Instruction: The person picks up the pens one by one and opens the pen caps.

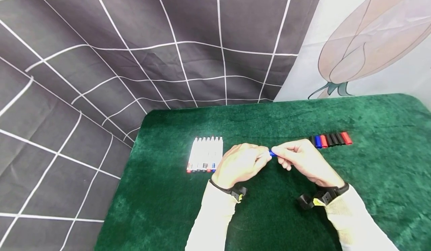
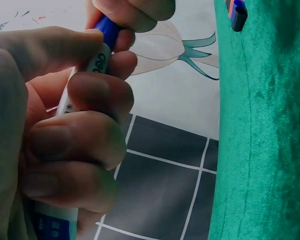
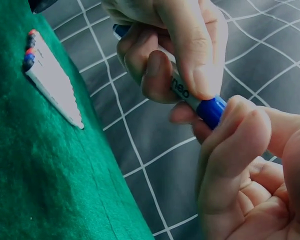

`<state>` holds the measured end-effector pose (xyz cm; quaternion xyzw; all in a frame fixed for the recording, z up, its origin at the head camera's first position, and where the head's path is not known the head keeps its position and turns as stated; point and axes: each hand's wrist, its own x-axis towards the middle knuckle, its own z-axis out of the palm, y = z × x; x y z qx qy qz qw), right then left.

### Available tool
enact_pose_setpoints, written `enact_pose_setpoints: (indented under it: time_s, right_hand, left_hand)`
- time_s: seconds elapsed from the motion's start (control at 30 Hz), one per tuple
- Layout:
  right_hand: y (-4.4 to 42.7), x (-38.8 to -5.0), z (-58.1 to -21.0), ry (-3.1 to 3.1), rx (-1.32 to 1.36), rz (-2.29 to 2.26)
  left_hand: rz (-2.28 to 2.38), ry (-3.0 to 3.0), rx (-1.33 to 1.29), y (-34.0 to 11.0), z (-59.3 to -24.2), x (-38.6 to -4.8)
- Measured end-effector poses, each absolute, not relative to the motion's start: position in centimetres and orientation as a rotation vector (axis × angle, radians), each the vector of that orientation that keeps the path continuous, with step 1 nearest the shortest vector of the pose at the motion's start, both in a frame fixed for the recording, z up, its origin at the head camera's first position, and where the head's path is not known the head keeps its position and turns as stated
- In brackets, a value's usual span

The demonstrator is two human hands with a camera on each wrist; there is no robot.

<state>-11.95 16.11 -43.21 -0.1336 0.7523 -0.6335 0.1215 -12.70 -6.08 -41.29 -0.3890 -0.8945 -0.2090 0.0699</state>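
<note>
In the head view my left hand (image 1: 240, 165) wraps its curled fingers round a white marker (image 2: 101, 59), with the thumb along its upper end. My right hand (image 1: 303, 157) pinches the blue cap (image 3: 211, 111) at that end between thumb and fingertips. Cap and barrel sit in line, touching. Most of the barrel is hidden in the left palm; a blue band shows near its lower end. Left of my left hand, several capless white markers (image 1: 206, 153) lie side by side, tips pointing away from me. Beyond my right hand, several loose caps (image 1: 333, 139), black, blue and red, form a row.
A green cloth (image 1: 161, 206) covers the table. Behind its far edge hangs a dark grey curtain (image 1: 198, 64) with white grid lines, and a white sheet with a plant print (image 1: 357, 56) is at the right. Each wrist wears a strapped camera.
</note>
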Motion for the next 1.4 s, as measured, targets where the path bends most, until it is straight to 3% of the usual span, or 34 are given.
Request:
enact_pose_setpoints:
  time_s: [1.4]
  right_hand:
    - [15.1, -11.5, -43.1, 2.542, -0.744, -1.829]
  left_hand:
    - [-1.03, -2.605, -1.264, -7.2, -42.2, -13.5]
